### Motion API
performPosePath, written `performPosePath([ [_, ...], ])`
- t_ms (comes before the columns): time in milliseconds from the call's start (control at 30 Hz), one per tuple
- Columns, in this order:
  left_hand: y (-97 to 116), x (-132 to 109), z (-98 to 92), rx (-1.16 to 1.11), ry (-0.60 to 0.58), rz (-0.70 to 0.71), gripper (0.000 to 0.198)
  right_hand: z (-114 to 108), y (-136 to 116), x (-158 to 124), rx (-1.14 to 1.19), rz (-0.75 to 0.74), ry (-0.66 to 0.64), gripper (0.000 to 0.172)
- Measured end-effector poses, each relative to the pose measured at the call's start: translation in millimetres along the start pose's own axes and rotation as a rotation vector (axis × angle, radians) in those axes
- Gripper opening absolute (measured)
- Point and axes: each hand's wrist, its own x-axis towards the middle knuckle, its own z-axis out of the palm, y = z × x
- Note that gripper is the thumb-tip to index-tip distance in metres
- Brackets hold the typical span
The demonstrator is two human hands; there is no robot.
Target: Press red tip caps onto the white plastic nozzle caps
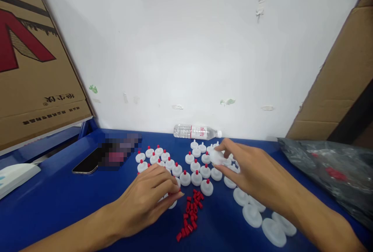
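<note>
My left hand point(154, 195) is closed over the front of a group of white round caps with red tips; a bit of red shows at its fingertips. My right hand point(241, 162) pinches a translucent white cap point(218, 156) above other white caps. Between the hands stand several white caps with red tips point(196, 178), upright on the blue table. A pile of small red sleeves point(190, 215) lies nearer to me. White caps without red tips point(252, 215) lie beneath and in front of my right forearm.
A clear bottle point(196, 132) lies against the white wall. On the left are a phone point(90, 160), a white device point(17, 176) and a printed cardboard box point(37, 88). A grey plastic bag point(329, 174) lies on the right, below more cardboard point(329, 81).
</note>
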Motion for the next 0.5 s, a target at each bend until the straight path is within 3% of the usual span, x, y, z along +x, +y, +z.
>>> performPosePath([
  [233, -1, -1, -0.7, 0.083, 0.047, 0.011, 0.017, 24, -28, 2, -0.037, -0.325, 0.032, 0.03],
  [500, -2, -7, 0.7, 0.167, 0.135, 0.046, 0.021, 35, -42, 1, -0.054, -0.432, 0.009, 0.033],
])
